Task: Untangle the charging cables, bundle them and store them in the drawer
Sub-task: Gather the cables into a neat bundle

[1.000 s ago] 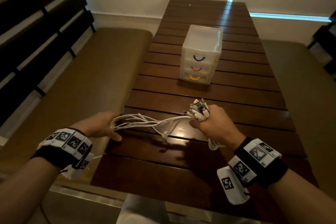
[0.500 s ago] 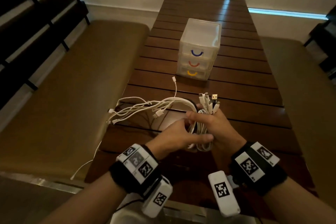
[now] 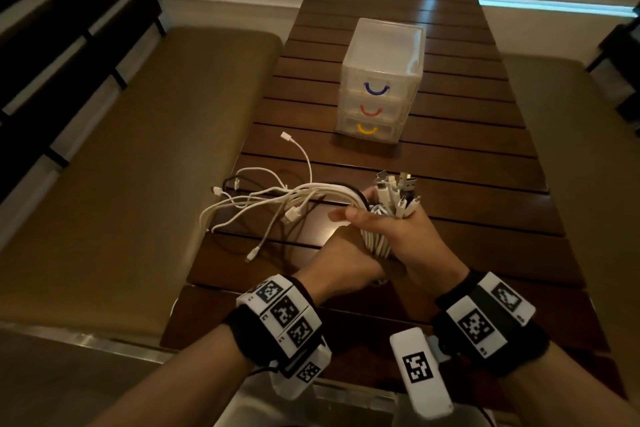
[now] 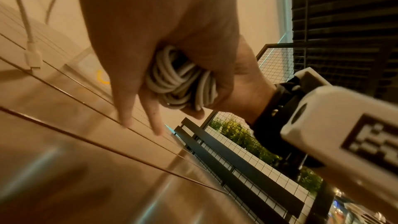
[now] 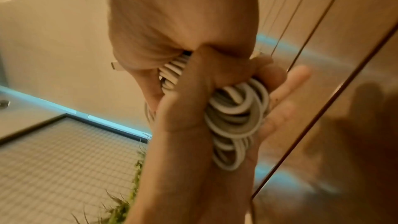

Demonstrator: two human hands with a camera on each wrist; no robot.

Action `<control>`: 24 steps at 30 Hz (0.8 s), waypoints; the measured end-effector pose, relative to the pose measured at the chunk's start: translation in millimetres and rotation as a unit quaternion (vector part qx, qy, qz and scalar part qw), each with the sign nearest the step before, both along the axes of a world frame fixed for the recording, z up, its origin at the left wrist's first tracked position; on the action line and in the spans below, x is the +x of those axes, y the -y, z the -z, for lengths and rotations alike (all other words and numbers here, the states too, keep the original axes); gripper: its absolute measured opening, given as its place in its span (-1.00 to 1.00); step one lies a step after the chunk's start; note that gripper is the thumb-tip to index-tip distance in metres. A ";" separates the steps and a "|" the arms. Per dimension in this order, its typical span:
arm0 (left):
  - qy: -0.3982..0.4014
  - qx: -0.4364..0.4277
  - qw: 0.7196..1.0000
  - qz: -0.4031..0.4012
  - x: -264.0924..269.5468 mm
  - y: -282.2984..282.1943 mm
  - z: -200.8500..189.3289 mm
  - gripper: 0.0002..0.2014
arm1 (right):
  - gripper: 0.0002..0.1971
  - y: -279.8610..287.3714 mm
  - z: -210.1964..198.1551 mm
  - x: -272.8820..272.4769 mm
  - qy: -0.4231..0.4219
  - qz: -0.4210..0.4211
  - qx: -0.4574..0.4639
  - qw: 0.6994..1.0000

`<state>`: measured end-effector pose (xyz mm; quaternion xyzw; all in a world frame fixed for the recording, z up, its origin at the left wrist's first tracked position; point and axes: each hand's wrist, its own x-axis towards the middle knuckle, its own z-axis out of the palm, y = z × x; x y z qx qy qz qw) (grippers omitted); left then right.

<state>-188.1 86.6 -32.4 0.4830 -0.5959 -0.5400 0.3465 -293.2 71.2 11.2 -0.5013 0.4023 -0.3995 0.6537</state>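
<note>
Head view: right hand [image 3: 398, 236] grips cables [image 3: 375, 239], left hand [image 3: 341, 262] beneath

a home seating nook or balcony: a dark slatted wooden table [image 3: 450, 163] flanked by padded brown benches [image 3: 138, 166], pale walls, a wire-mesh railing [image 4: 275, 67] with green plants [image 4: 241, 135] behind it.
</note>
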 end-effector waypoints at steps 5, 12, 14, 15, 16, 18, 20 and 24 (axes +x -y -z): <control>-0.048 0.027 0.998 -0.044 4.3 -10.1 5.0 -0.52 | -0.77 -3.8 -1.4 7.4 0.040 0.022 0.024 0.999; -0.087 0.004 0.990 -0.110 -3.9 -13.8 11.7 -0.71 | -0.74 -3.5 9.4 10.1 0.063 0.073 0.096 0.991; -0.082 0.019 0.991 -0.106 -6.5 -14.9 13.7 -0.75 | -0.76 -2.7 10.6 10.7 0.071 0.085 0.115 0.987; -0.077 0.031 0.991 -0.102 -6.8 -14.6 12.4 -0.78 | -0.75 -1.0 11.6 10.7 0.071 0.087 0.116 0.987; -0.071 0.048 0.992 -0.096 -6.0 -13.4 11.9 -0.81 | -0.74 0.1 11.8 10.9 0.070 0.089 0.116 0.987; -0.065 0.082 0.992 -0.076 -2.2 -10.8 7.5 -0.84 | -0.70 2.5 11.0 10.0 0.071 0.088 0.110 0.987; -0.071 0.110 0.991 -0.039 3.9 -8.9 0.0 -0.82 | -0.74 3.4 7.1 9.8 0.075 0.074 0.097 0.990; -0.109 0.141 0.984 0.013 20.8 -14.3 -3.6 -0.66 | -0.82 1.1 0.4 12.2 0.096 0.047 0.068 0.992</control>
